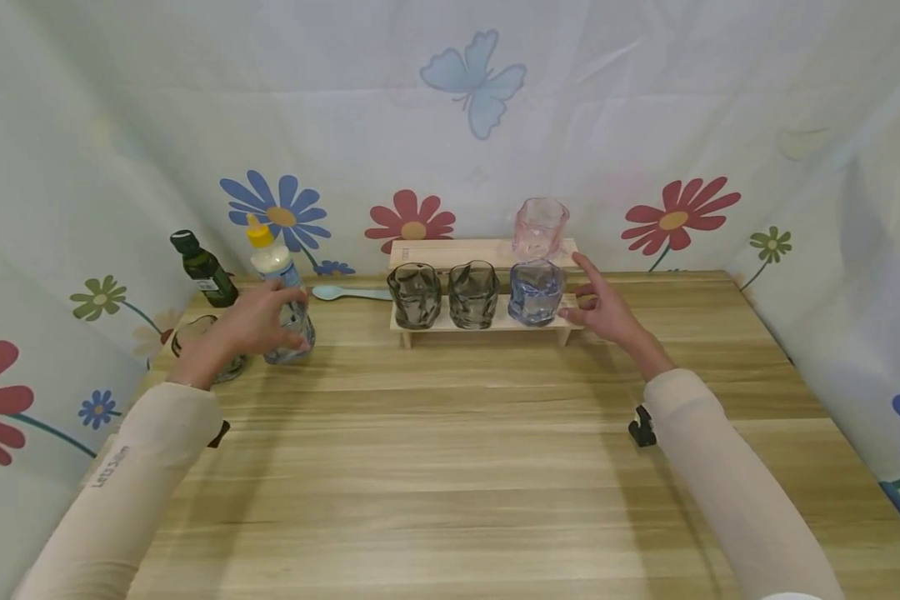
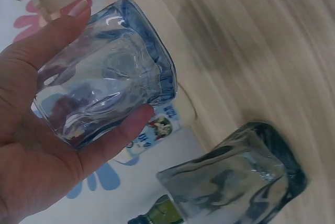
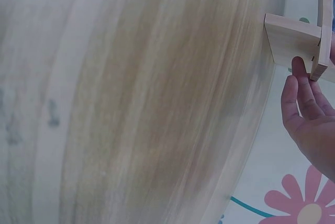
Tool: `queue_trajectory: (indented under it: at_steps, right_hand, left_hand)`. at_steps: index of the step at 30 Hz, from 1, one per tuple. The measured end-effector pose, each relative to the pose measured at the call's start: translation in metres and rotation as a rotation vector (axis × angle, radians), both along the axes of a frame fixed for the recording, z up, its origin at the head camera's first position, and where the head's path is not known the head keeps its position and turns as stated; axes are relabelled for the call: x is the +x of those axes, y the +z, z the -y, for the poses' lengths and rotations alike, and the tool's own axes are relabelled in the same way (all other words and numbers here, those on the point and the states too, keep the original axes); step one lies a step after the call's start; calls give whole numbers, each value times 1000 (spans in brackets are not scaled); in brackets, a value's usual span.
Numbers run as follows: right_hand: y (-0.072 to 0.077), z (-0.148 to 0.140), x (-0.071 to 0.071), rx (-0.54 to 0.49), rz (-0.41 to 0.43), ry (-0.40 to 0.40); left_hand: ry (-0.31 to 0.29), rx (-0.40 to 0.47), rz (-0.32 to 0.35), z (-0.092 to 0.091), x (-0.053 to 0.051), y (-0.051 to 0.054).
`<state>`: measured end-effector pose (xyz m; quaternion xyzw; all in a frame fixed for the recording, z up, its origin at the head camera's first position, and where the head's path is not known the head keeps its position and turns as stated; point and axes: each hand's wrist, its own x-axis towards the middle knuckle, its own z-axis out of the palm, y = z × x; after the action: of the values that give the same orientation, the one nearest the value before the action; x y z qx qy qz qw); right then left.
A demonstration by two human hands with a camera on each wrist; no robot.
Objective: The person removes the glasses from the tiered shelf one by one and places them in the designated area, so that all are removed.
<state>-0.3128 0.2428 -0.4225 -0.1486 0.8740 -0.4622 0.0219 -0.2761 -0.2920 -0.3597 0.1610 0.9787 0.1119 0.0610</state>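
Note:
My left hand [image 1: 258,321] holds a bluish clear glass [image 2: 112,75] on the left side, thumb on one side and fingers on the other. Whether its base touches the table cannot be told. Beside it stands a grey glass [image 2: 235,177], partly behind my forearm in the head view. At the right end of a two-step wooden rack [image 1: 450,254] is my right hand [image 1: 607,308], gripping the lower shelf's end with fingers beneath. That shelf bears two grey glasses [image 1: 415,296] and a blue glass [image 1: 536,292]; a pink glass [image 1: 542,227] sits on the upper step.
A dark green bottle [image 1: 206,271] and a yellow-capped bottle [image 1: 273,258] stand at the back left. Between them and the rack lies a pale blue spoon [image 1: 345,292]. Flower-printed cloth [image 1: 570,108] walls the wooden table [image 1: 450,467] behind and at the sides.

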Motion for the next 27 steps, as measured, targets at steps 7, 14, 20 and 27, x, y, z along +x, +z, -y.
queue_trajectory:
  at_steps: [7, 14, 20, 27]
  right_hand:
    - [-1, 0, -1, -3, 2, -3]
    - [-1, 0, -2, -9, 8, -4]
    - [0, 1, -1, -8, 17, -7]
    - [0, 0, 0, -12, 19, -10]
  left_hand:
    - [11, -21, 27, 9, -3, -14]
    - [33, -7, 87, 11, -3, -23]
    - [36, -32, 87, 14, -3, -28]
    - [37, -49, 82, 16, -3, -29]
